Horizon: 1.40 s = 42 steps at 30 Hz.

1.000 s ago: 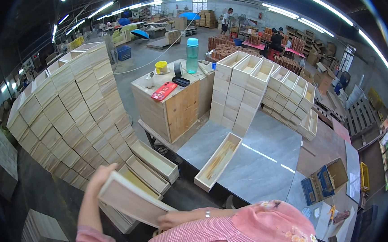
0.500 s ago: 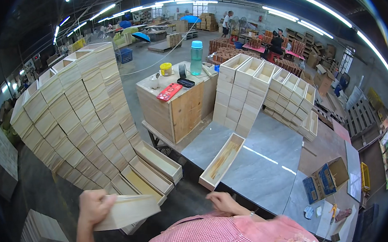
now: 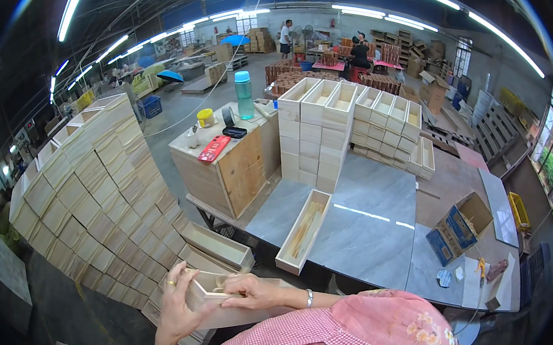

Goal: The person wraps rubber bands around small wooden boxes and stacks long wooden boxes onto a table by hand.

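Head view: both hands, left (image 3: 182,307) and right (image 3: 254,294), grip one long open pale wooden box (image 3: 224,299) at chest height. Another such box (image 3: 303,230) lies unstacked on the grey tabletop (image 3: 370,230); large stacks (image 3: 92,198) appear finished.

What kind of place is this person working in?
Most likely a woodworking workshop or small factory hall. Stacks of identical wooden boxes fill the left side, more stand on the grey worktable, and both hands hold another open wooden box.
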Available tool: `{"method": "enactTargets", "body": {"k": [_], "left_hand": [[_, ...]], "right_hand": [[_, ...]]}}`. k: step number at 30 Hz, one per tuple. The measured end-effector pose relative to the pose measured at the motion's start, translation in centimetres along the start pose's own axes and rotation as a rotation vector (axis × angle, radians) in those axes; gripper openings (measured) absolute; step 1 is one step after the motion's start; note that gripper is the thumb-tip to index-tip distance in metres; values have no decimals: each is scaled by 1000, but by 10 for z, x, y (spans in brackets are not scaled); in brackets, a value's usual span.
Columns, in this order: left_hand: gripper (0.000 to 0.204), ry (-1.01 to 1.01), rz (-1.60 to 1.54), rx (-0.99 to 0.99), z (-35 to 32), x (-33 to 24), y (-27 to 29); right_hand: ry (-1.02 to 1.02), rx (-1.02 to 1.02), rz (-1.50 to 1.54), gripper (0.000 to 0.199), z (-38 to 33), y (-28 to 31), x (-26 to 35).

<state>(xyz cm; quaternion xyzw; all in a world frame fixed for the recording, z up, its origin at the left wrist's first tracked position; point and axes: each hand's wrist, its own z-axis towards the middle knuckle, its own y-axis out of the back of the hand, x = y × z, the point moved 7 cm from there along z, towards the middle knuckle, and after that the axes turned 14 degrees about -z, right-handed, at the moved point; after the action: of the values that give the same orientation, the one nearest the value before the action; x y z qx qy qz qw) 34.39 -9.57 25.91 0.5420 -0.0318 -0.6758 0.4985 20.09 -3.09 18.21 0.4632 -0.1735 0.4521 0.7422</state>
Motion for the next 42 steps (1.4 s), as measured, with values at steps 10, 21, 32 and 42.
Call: {"method": "enactTargets", "body": {"k": [10, 21, 32, 42], "left_hand": [[96, 431, 78, 57, 14, 47, -29], [105, 150, 96, 191, 64, -27, -63], [67, 384, -839, -168, 58, 10, 0], [49, 608, -966, -399, 81, 100, -71]], "right_hand": [[232, -409, -553, 14, 1, 33, 4], [-404, -665, -472, 31, -7, 167, -94], [-1188, -441, -789, 36, -294, 379, -177], [-1433, -711, -1201, 29, -517, 482, -150]]}}
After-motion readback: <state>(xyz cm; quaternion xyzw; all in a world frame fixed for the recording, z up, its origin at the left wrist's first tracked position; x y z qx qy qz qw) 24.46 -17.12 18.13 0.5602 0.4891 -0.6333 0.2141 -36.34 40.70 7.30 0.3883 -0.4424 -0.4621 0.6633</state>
